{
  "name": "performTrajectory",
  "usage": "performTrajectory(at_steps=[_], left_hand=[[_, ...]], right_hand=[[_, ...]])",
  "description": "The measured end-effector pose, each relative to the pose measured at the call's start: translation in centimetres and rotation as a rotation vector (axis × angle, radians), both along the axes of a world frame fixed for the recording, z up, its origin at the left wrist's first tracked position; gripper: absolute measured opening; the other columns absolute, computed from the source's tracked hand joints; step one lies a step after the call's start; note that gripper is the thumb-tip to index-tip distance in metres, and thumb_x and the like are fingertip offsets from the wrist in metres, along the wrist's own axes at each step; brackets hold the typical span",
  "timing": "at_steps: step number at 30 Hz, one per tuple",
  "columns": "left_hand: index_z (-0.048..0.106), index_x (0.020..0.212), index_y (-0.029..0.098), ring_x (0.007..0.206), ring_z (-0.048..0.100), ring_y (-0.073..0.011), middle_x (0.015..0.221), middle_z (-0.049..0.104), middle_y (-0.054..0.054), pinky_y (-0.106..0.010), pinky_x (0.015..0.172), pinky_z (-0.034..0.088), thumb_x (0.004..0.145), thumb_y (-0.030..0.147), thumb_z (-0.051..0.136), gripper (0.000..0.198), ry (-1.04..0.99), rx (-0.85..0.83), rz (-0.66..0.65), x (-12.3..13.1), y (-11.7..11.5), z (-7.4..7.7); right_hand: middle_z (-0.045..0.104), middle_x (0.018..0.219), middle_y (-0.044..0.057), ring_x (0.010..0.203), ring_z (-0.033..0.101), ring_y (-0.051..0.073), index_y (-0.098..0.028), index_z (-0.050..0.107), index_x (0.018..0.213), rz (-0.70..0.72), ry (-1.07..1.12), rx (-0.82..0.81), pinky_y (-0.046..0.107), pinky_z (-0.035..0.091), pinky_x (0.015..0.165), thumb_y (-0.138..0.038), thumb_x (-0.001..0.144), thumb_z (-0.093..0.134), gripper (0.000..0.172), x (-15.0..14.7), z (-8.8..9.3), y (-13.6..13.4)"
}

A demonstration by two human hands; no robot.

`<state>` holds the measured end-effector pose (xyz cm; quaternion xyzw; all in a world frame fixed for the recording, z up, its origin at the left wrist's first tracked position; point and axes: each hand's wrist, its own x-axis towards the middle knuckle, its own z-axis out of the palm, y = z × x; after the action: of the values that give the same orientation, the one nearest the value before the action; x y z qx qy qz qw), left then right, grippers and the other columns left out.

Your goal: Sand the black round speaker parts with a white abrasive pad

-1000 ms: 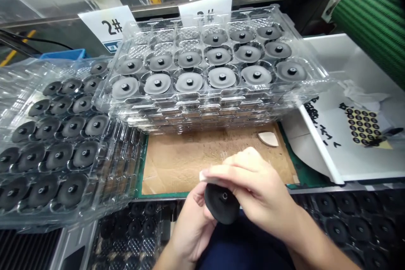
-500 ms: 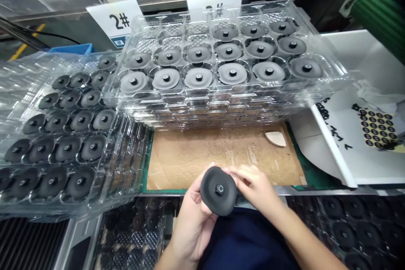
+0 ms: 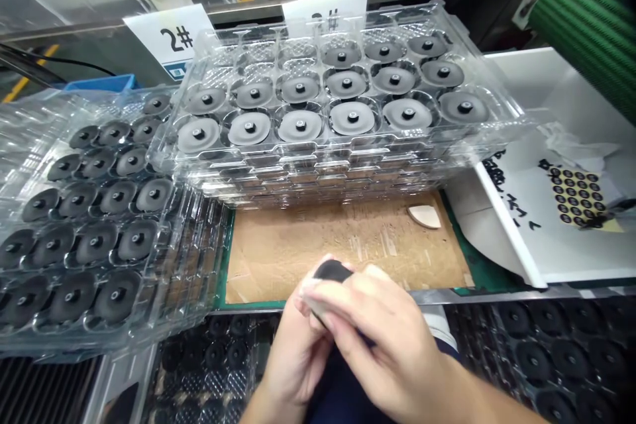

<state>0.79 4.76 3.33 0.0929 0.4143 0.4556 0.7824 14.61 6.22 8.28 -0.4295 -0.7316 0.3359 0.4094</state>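
Currently in hand: a black disc (image 3: 332, 269), tilted and mostly covered by your fingers, above the near edge of the bench (image 3: 484, 265).
Left hand: your left hand (image 3: 293, 344) grips the disc from the left and below.
Right hand: your right hand (image 3: 387, 321) lies over the disc, so both hands are together; a thin pale piece (image 3: 318, 309) is pinched between its thumb and fingers, blurred.
Cardboard: just beyond your hands, a brown sheet (image 3: 308, 245) covers the bench, with a pale wedge (image 3: 424, 216) near its far right corner.
Far tray stack: clear trays (image 3: 318, 154) stand past the cardboard; in the top one, discs sit across the near and middle rows and in the three right pockets of the far row.
Left tray stack: more clear trays (image 3: 161, 278) stand to your left, their top layer holding discs.
White bin: on your right, its wall (image 3: 511, 228) borders a sheet of round dark stickers (image 3: 577, 197).
Signs: behind the far stack stand two papers, the left one (image 3: 159, 30) reading "2#".
Roller: a ribbed green roller (image 3: 589, 36) hangs far right.
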Motion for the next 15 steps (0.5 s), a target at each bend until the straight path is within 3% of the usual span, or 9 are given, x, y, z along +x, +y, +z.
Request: performTrajectory(at_steps=[3, 7, 9, 12, 15], left_hand=[[0.065, 0.108, 0.026, 0.099, 0.063, -0.0193, 0.107, 0.07, -0.004, -0.025, 0.087, 0.049, 0.063, 0.019, 0.078, 0.047, 0.016, 0.011, 0.012, -0.3, 0.3, 0.0], [0.071, 0.094, 0.025, 0.083, 0.066, -0.0121, 0.089, 0.072, 0.0, -0.019, 0.079, 0.05, 0.063, 0.022, 0.079, 0.032, -0.051, -0.019, -0.008, 0.1, 0.6, 0.7], [0.071, 0.094, 0.025, 0.086, 0.066, -0.0123, 0.09, 0.073, 0.0, -0.018, 0.082, 0.05, 0.061, 0.021, 0.08, 0.034, -0.062, -0.023, -0.011, 0.1, 0.8, 1.0], [0.07, 0.098, 0.025, 0.091, 0.065, -0.014, 0.1, 0.072, -0.001, -0.018, 0.081, 0.05, 0.057, 0.01, 0.08, 0.045, -0.084, -0.014, -0.054, -0.3, 1.0, 0.8], [0.067, 0.106, 0.024, 0.091, 0.065, -0.014, 0.105, 0.071, -0.003, -0.018, 0.079, 0.051, 0.058, 0.01, 0.08, 0.051, -0.133, -0.02, -0.054, -0.6, 0.9, 0.1]], right_hand=[[0.069, 0.089, 0.001, 0.078, 0.061, 0.013, -0.018, 0.063, 0.102, 0.157, -0.072, -0.137, 0.026, 0.043, 0.071, -0.009, 0.087, 0.05, 0.022, -0.4, 0.1, 0.3], [0.069, 0.092, 0.007, 0.077, 0.059, 0.017, -0.012, 0.061, 0.104, -0.027, -0.084, 0.001, 0.031, 0.04, 0.071, -0.012, 0.09, 0.045, 0.022, -0.8, -0.3, 0.9], [0.068, 0.089, 0.007, 0.076, 0.058, 0.017, -0.01, 0.061, 0.104, 0.022, -0.063, 0.019, 0.031, 0.04, 0.07, -0.011, 0.089, 0.043, 0.023, -0.4, -0.3, 0.6], [0.067, 0.082, 0.001, 0.07, 0.057, 0.012, -0.015, 0.062, 0.099, 0.163, -0.099, -0.1, 0.026, 0.038, 0.065, -0.008, 0.087, 0.046, 0.021, 1.1, -0.1, -0.1], [0.065, 0.078, -0.002, 0.063, 0.053, 0.011, -0.018, 0.061, 0.101, 0.053, -0.222, -0.153, 0.026, 0.036, 0.062, -0.009, 0.087, 0.048, 0.021, 2.5, 0.1, -0.5]])
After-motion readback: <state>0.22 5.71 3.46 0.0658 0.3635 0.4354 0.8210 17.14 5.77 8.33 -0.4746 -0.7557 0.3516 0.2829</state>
